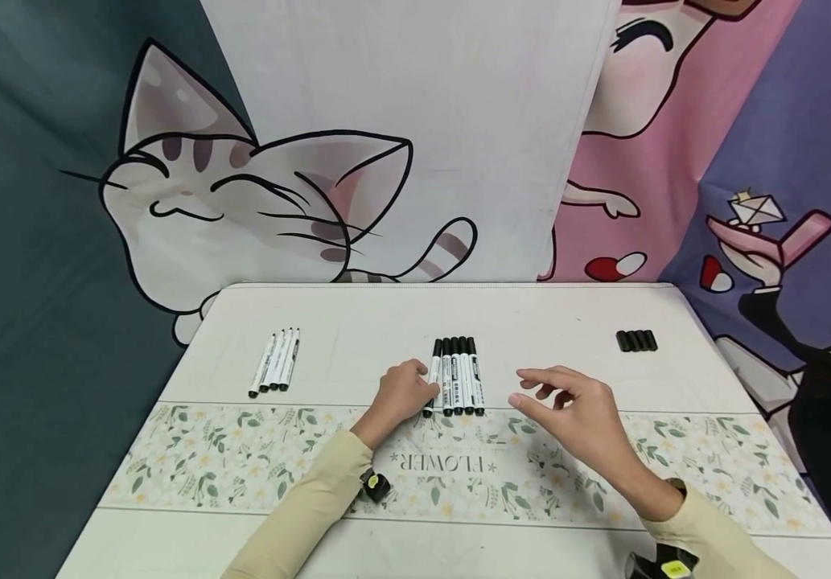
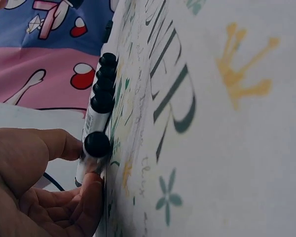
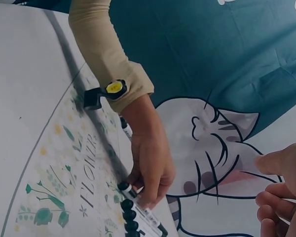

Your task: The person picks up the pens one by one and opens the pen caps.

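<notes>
My left hand (image 1: 402, 392) pinches a black-and-white marker (image 1: 434, 368) between the thumb and fingers, its black cap pointing away from me. This marker is the leftmost in a row of 5 at the middle of the white table (image 1: 531, 322). It slants a little against the rest, and I cannot tell whether it touches the tabletop along its whole length. Just to its right, the other 4 capped markers (image 1: 458, 378) lie side by side, caps also at the far end.

My right hand (image 1: 577, 406) holds nothing; it hovers to the right of the row, apart from it, with the fingers loosely bent and the thumb spread away from them.

Well to the left lie 4 uncapped markers (image 1: 281, 362), side by side and slanting, their thin tips facing away from me. Well to the right, 4 loose black caps (image 1: 636, 341) sit together near the table's far right corner.

A floral band (image 1: 241, 458) crosses the table on my side of the markers, its word FLOWER upside down to me. Behind the table hangs a white cloth with a smiling cartoon cat (image 1: 191, 193).
</notes>
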`<control>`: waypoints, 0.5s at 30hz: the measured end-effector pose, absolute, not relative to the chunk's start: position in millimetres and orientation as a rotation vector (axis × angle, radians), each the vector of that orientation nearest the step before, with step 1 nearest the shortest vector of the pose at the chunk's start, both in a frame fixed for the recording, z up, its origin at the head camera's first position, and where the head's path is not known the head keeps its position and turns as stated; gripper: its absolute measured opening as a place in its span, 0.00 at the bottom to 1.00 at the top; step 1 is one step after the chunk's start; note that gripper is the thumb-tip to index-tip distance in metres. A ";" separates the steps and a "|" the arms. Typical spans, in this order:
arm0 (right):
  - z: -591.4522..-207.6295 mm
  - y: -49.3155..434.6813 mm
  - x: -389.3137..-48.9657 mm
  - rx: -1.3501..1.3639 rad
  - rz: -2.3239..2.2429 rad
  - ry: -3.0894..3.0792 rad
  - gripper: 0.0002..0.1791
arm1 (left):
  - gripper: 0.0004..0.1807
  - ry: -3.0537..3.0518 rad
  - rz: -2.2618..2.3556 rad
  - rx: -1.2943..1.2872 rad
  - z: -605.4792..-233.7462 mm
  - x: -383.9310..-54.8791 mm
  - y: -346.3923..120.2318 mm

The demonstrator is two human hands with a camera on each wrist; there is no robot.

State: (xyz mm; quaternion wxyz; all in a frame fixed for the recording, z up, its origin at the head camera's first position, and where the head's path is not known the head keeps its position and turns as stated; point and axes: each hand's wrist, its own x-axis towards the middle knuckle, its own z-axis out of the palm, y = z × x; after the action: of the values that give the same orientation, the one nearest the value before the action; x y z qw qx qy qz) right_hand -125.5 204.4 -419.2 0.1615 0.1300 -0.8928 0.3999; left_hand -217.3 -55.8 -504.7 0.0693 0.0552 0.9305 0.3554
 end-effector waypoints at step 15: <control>-423.3 196.5 -150.8 0.379 1.151 -2.583 0.18 | 0.13 2.822 1.210 0.242 -495.3 -203.1 -77.1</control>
State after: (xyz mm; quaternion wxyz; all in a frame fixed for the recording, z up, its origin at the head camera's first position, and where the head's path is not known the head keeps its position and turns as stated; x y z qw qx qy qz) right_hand -150.8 196.5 -423.3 0.1437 0.1314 -0.8959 0.3994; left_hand -203.1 -77.1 -495.3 0.0306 0.0786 0.9158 0.3926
